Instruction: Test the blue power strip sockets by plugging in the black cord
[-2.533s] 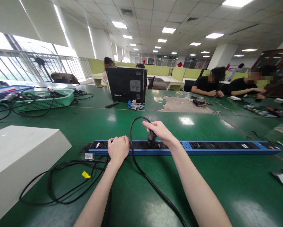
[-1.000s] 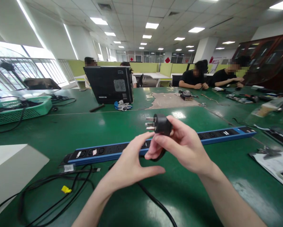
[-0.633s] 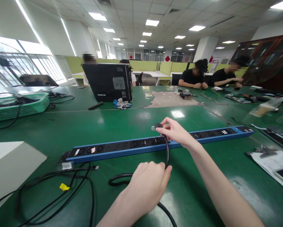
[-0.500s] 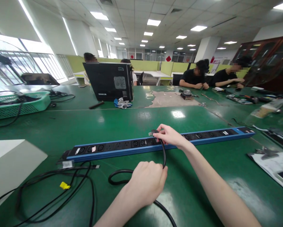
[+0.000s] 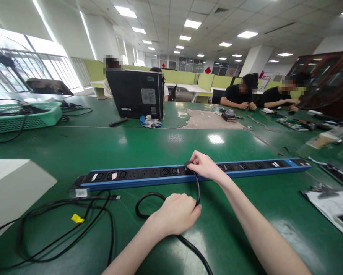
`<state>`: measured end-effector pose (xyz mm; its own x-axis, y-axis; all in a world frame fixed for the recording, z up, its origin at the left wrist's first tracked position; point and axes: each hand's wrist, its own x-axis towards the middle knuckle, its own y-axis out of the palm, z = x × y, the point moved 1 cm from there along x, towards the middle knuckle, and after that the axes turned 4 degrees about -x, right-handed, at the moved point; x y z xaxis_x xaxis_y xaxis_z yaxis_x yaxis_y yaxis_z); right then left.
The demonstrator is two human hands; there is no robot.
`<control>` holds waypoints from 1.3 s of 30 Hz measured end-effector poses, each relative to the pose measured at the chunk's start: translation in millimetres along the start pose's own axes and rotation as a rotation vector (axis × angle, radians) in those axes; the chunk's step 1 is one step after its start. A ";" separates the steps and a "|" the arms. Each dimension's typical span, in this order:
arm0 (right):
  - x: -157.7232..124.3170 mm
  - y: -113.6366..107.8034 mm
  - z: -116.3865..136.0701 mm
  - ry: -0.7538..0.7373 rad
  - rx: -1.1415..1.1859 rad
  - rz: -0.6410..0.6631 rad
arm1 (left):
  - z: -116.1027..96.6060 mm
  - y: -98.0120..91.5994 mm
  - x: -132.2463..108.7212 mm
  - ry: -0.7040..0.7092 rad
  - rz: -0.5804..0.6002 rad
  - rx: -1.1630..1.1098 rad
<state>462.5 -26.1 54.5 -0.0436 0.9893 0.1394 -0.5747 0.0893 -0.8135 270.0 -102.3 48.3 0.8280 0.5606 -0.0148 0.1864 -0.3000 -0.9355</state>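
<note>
Right hand (image 5: pixel 203 168): arm extended forward across the green table (image 5: pixel 246 214), wrist slightly bent down, fingers pinched around a black plug (image 5: pixel 187 167). The plug sits at the top face of the long blue power strip (image 5: pixel 148 176), about midway along its length; whether its pins are fully seated cannot be told, as the fingers cover the joint.

Left hand (image 5: pixel 177 214): forearm enters from the lower edge and angles up to the right. The hand rests knuckles-up on the table just in front of the strip, fingers curled closed over the black cable (image 5: pixel 144 200) that leads from the plug. The cable drops from the plug, passes under the left fingers, loops to the left, and runs back toward the lower edge of the view.

The strip lies flat, running left to right. Near its left end lie loose black cords (image 5: pixel 73 225) with a yellow tag (image 5: pixel 77 218). A white box (image 5: pixel 13 187) stands at far left. A black computer case (image 5: pixel 137 93) stands further back, and seated people (image 5: pixel 243 97) work at the far right.
</note>
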 end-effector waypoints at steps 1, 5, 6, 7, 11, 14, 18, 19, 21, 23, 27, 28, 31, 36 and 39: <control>-0.6 1.0 3.2 -0.024 -0.027 0.002 | 1.7 1.7 -0.7 0.002 0.004 0.001; -3.2 2.6 14.3 -0.077 -0.113 0.005 | 8.8 6.1 -3.7 0.009 0.017 0.017; -3.5 2.5 15.6 -0.082 -0.125 0.008 | 10.5 6.8 -4.1 0.012 0.018 0.021; -3.7 2.3 16.1 -0.087 -0.132 0.018 | 12.0 7.4 -4.4 0.015 0.018 0.025; -4.2 2.5 14.9 -0.079 -0.149 0.090 | 16.2 8.4 -4.6 0.027 0.013 0.042; -6.0 8.2 19.9 -0.074 -0.227 0.075 | 18.5 5.9 -5.3 0.023 -0.007 0.021; -9.7 21.4 35.1 -0.069 -0.422 -0.020 | 23.8 -6.4 -9.6 -0.036 -0.030 -0.082; -10.9 23.9 37.9 -0.061 -0.451 -0.020 | 26.0 -11.8 -11.0 -0.064 -0.048 -0.103; -14.2 26.1 40.8 -0.054 -0.475 0.004 | 32.0 -24.5 -13.3 -0.127 -0.121 -0.106; -17.9 24.4 40.4 -0.052 -0.485 0.022 | 41.0 -36.2 -14.0 -0.206 -0.256 -0.044; -20.2 16.7 38.0 -0.093 -0.521 0.071 | 69.0 -37.0 -9.6 -0.254 -0.518 0.132; -19.1 15.8 38.1 -0.098 -0.536 0.084 | 77.2 -31.1 -7.5 -0.233 -0.539 0.160; -16.4 18.6 41.5 -0.093 -0.594 0.098 | 98.8 -7.8 -2.0 -0.205 -0.520 0.186; -26.5 32.6 49.7 -0.047 -0.661 0.037 | 106.9 8.9 -0.3 -0.227 -0.501 0.192; -33.2 27.1 43.4 -0.066 -0.558 0.020 | 104.0 6.0 -0.9 -0.230 -0.500 0.210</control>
<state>412.9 -61.6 52.3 -0.1115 0.9837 0.1410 -0.0541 0.1357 -0.9893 215.4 -24.3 6.0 0.5262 0.7547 0.3919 0.3967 0.1898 -0.8981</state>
